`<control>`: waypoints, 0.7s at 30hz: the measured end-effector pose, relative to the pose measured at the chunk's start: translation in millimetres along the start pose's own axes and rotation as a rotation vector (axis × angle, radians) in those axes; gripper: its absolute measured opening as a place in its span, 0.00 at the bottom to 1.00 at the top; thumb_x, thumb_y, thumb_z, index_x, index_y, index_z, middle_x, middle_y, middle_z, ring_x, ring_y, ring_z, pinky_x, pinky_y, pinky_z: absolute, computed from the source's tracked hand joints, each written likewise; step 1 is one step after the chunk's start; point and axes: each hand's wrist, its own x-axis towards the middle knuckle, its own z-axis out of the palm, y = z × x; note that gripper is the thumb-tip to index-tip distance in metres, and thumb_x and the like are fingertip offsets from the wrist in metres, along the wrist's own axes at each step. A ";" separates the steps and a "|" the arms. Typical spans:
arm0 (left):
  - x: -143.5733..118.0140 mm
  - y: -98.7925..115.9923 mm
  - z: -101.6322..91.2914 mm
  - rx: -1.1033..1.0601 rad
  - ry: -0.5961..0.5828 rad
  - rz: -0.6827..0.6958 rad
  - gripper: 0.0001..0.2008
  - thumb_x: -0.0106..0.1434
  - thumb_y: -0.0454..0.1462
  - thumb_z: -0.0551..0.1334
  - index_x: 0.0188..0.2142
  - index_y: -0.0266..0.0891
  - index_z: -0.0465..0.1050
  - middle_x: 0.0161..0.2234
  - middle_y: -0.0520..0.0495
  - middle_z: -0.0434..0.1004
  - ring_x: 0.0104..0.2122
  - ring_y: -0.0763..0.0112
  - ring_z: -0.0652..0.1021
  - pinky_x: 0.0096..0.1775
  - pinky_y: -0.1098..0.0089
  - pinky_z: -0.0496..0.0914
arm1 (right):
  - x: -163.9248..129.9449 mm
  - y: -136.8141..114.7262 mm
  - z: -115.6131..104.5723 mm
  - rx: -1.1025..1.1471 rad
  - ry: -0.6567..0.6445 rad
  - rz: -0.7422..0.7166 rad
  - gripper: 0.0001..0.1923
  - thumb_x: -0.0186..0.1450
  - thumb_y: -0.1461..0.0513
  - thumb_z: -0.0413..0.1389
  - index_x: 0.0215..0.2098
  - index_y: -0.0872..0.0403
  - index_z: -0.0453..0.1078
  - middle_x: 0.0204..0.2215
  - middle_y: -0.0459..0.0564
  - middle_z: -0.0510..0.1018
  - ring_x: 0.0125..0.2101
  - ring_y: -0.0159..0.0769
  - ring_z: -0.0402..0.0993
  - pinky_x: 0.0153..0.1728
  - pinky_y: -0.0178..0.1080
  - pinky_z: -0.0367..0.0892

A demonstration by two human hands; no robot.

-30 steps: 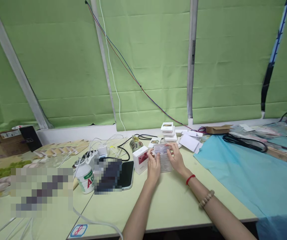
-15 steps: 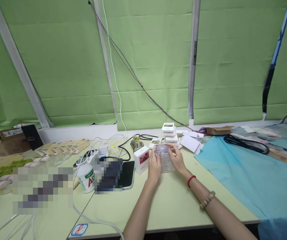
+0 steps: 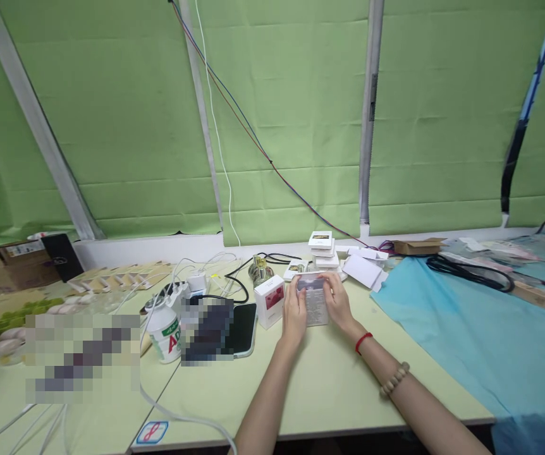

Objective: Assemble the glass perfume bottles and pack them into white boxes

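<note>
A small printed box (image 3: 318,308), its near face covered in lines of fine text too small to read, is between the two hands above the near-middle part of the counter (image 3: 334,392); whether its base rests there cannot be told. The left hand (image 3: 294,309) grips its left side, fingers closed in on it, and the right hand (image 3: 337,303) holds the upper right edge in the same way. The right arm wears a red string bracelet (image 3: 363,342) and, farther up, a beaded bracelet (image 3: 394,380).

Just left of the left hand stands a white carton (image 3: 269,306) with a dark pink picture. Behind it is a glass bottle (image 3: 262,272) with gold-coloured parts, and beyond the held box rises a stack of white boxes (image 3: 321,242). Folded white card (image 3: 362,272) lies to the right of the stack. Farther left are a smartphone (image 3: 245,332) and a white bottle (image 3: 163,332) with green and red print. A blue sheet (image 3: 447,335) covers the right side.
</note>
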 end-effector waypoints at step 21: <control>1.4 7.4 -4.7 0.155 -0.045 0.010 0.14 0.67 0.40 0.44 0.41 0.40 0.66 0.39 0.45 0.67 0.41 0.68 0.71 0.44 0.65 0.66 | -2.4 -1.4 -0.8 0.017 -0.023 0.120 0.14 0.65 0.56 0.43 0.45 0.52 0.60 0.43 0.51 0.70 0.36 0.37 0.66 0.29 0.36 0.65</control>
